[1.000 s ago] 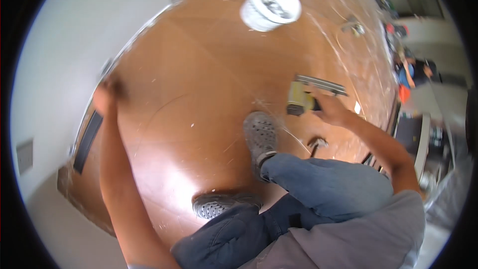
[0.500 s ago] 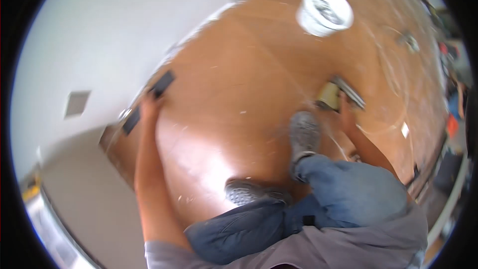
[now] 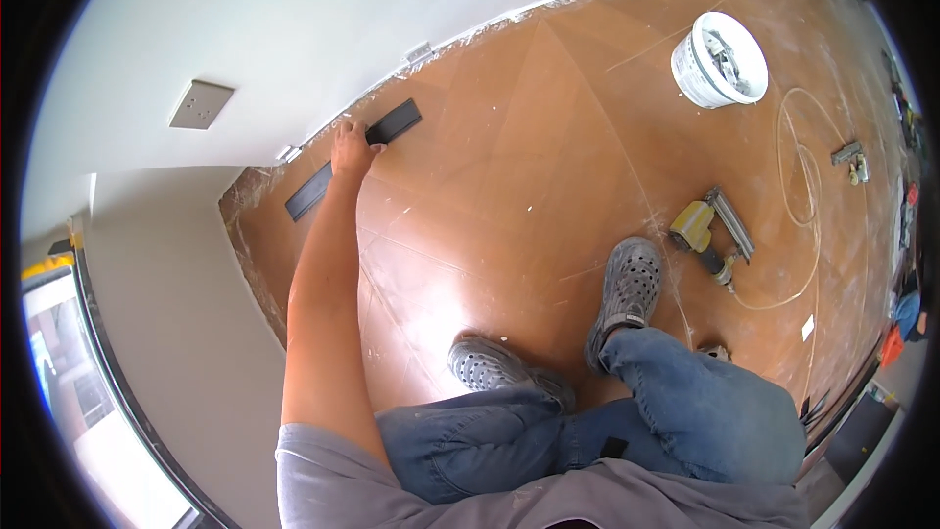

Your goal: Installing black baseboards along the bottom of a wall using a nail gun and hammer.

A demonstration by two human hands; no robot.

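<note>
At the foot of the wall on the left, my left hand [image 3: 352,149] is closed around the middle of a short, flat black strip of skirting board [image 3: 397,121]. Both ends of the strip show on either side of the hand, and it lies slantwise at floor level. On the floor to the right of my shoe rests a yellow-green and black nail gun [image 3: 694,227] with a grey magazine, joined to a thin air hose [image 3: 775,306]. No hand touches the nail gun. My right hand is out of the picture.
A white bucket [image 3: 693,73] with scraps inside stands at the far right. Beyond the hose loops lies another small tool [image 3: 850,159]. Metal clips [image 3: 418,52] line the wall's base, below a socket plate [image 3: 202,105]. My grey clogs [image 3: 632,279] are on the brown floor.
My right hand has let go of the nail gun and left the picture. The gun stays on the floor. My left hand still grips the black strip by the wall.
</note>
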